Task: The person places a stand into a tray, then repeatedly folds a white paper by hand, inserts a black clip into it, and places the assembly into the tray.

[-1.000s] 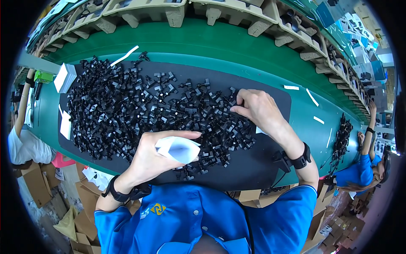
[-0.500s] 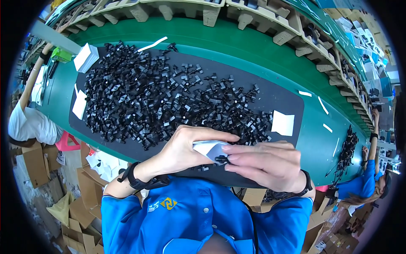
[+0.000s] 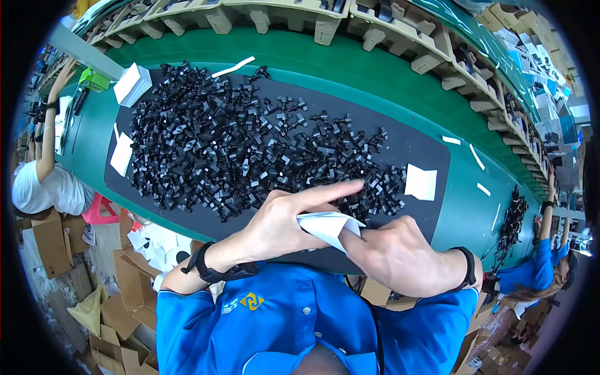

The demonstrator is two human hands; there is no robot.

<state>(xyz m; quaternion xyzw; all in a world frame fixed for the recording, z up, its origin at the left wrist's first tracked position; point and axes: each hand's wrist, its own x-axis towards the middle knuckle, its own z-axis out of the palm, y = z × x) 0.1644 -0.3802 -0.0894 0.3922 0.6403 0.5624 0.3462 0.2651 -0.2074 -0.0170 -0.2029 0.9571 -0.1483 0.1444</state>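
Observation:
A small white paper pouch (image 3: 328,228) is held in my left hand (image 3: 278,220), its index finger stretched out past the pouch over the pile. My right hand (image 3: 403,256) is curled, with its fingertips tucked into the pouch's mouth. The paper hides those fingertips and whatever they hold. Just beyond both hands, a heap of small black plastic parts (image 3: 237,137) with block-shaped heads covers much of a dark mat (image 3: 400,140).
White slips (image 3: 420,182) (image 3: 122,154) lie at both ends of the mat, with a white paper stack (image 3: 132,85) at far left. Moulded trays (image 3: 431,50) line the back of the green bench (image 3: 462,181). Black cables (image 3: 511,219) lie right. Co-workers are at both sides.
My right hand has turned and pushed its fingers into the pouch. The small black part it pinched at the opening is now out of sight. My left index finger has lifted and straightened.

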